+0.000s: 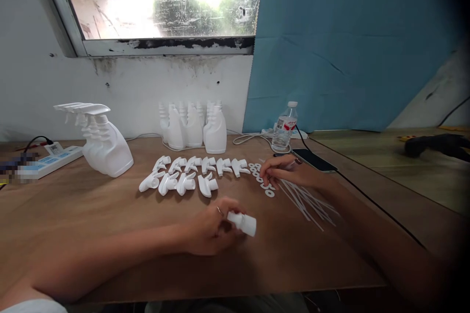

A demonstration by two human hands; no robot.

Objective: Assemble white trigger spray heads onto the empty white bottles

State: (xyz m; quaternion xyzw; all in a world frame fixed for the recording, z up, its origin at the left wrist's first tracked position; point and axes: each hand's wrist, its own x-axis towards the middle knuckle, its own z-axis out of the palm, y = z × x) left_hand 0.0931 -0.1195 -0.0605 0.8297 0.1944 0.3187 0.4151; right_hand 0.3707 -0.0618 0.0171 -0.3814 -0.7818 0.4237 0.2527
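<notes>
Bottles stand in two groups at the back of the wooden worktop (110, 215): a cluster of white spray bottles (105, 144) with trigger heads fitted at the left, leaning together, and a row of open-necked white bottles (194, 127) against the wall under the window. What is inside the white ones cannot be told. A clear water bottle (284, 127) with a white cap stands further right, near a dark phone (314, 160) lying flat.

The left hand (209, 230) rests on the worktop near the front edge, its fingers (223, 212) curled and pressed around the end of a white trigger head (243, 222), which sticks out to the right just above the wood. The right hand (288, 171) hovers at a scatter of small white rings (262, 178), fingertips drawn together and touching among them; whether a ring is pinched between them cannot be told.

Loose trigger heads (191, 173) lie in two rows between the bottles and the hands, just left of the rings. A bundle of thin white tubes (306, 200) fans out on the worktop beside the right wrist. A white power strip (47, 161) sits at the far left edge.
</notes>
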